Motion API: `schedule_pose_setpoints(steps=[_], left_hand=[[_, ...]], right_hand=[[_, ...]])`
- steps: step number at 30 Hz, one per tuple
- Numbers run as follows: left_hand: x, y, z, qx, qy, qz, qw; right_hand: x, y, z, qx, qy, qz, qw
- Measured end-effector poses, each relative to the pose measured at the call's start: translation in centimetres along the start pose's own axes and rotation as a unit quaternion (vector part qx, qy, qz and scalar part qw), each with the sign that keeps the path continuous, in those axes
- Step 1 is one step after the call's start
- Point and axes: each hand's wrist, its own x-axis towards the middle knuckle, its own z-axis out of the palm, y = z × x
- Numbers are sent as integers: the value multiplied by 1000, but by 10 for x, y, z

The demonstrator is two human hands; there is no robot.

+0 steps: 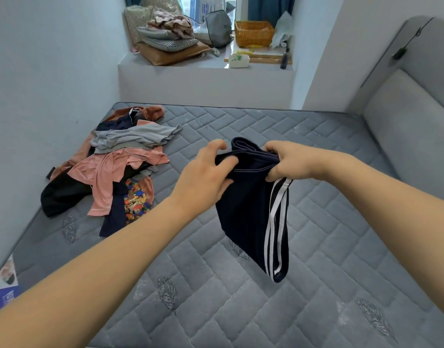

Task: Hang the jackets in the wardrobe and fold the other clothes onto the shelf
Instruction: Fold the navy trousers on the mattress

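While our hands, left (207,172) and right (288,160), grip the shorts (243,209) by the waistband, the legs hang straight down above the bed (316,310).

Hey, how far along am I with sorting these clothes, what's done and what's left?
Nothing looks finished: no folded stack, wardrobe or shelf is in view. In hand: both the left hand and right hand grip the top edge of dark navy striped shorts, held above the mattress, not yet folded. Left: the heap of clothes by the wall, pink, grey, black and rust pieces, still unsorted.
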Motion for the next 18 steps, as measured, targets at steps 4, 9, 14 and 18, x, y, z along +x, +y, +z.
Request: schedule_pose_setpoints(steps=[4, 9, 14, 18], left_hand=[[18, 3, 4, -37, 14, -34, 999], [25, 7, 10, 76, -148, 52, 985], [46, -6, -2, 134, -124, 0, 983], [62, -8, -9, 79, -220, 88, 968]], right_hand=[[0, 0, -7, -43, 3, -19, 999], [-8, 7, -19, -31, 28, -44, 998], [-18, 5, -16, -137, 40, -113, 983], [-24, -2, -21, -179, 36, -164, 969]])
